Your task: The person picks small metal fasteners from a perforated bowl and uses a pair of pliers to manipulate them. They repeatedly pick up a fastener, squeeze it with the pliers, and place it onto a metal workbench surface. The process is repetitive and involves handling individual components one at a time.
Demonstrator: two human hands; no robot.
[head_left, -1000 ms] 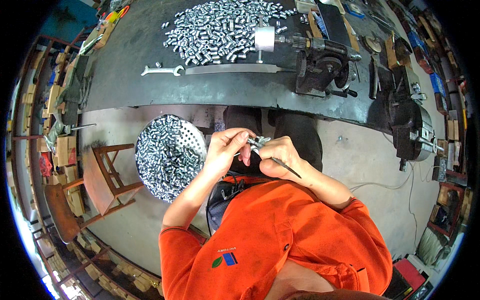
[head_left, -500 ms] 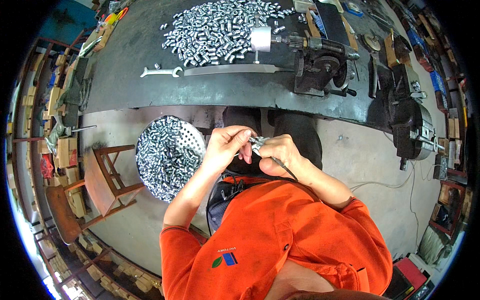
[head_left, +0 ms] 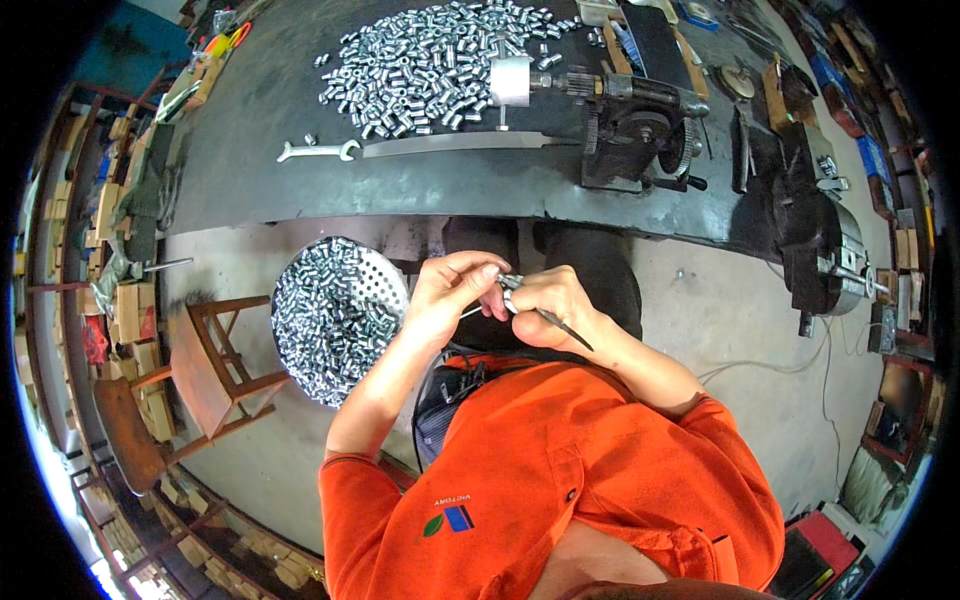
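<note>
My left hand pinches a small shiny metal cylinder by its fingertips, close in front of my chest. My right hand grips a thin dark pointed tool whose tip meets the cylinder; the tool's tail sticks out to the lower right. Both hands touch at the cylinder, above my dark trousers. A round perforated pan heaped with the same kind of metal cylinders sits on a wooden stool just left of my left forearm.
A dark workbench runs across the top with a big pile of metal cylinders, a spanner, a long flat file and a small black machine. A vice stands at right. Wooden blocks fill shelves at left.
The hands have stayed together at the cylinder; the fingers and the thin tool shifted only slightly. Nothing else has moved.
</note>
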